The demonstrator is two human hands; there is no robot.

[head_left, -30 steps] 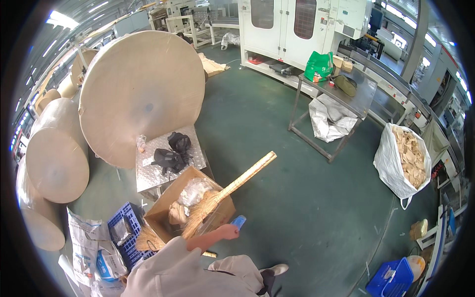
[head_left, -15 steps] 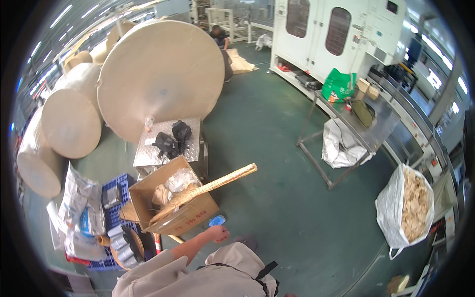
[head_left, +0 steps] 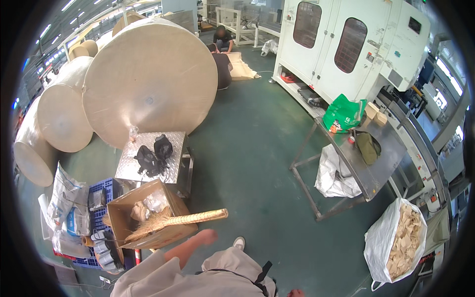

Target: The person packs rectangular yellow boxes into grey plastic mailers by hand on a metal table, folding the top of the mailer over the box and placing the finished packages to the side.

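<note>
My left hand [head_left: 208, 236] hangs low in front of me, beside a cardboard box [head_left: 173, 236]. It is smeared by motion, so its fingers do not show clearly, and I see nothing in it. A straw broom [head_left: 195, 218] leans in the box, its wrapped handle sticking out to the right above my left hand. Crumpled clear plastic [head_left: 156, 202] lies in the box too. Only a small part of my right hand [head_left: 296, 293] shows at the bottom edge; its fingers are hidden.
Behind the box stands a metal table [head_left: 126, 166] with black bags [head_left: 154, 156], backed by huge paper rolls [head_left: 148, 74]. A steel table [head_left: 363, 178] with a green bag [head_left: 342, 115] and a white sack of scraps [head_left: 373, 247] are on the right. Two people [head_left: 222, 67] crouch far ahead.
My view has shifted forward and turned right. The box and broom now sit further left, and a shoe shows ahead of me. The blue item on the floor is out of sight.
</note>
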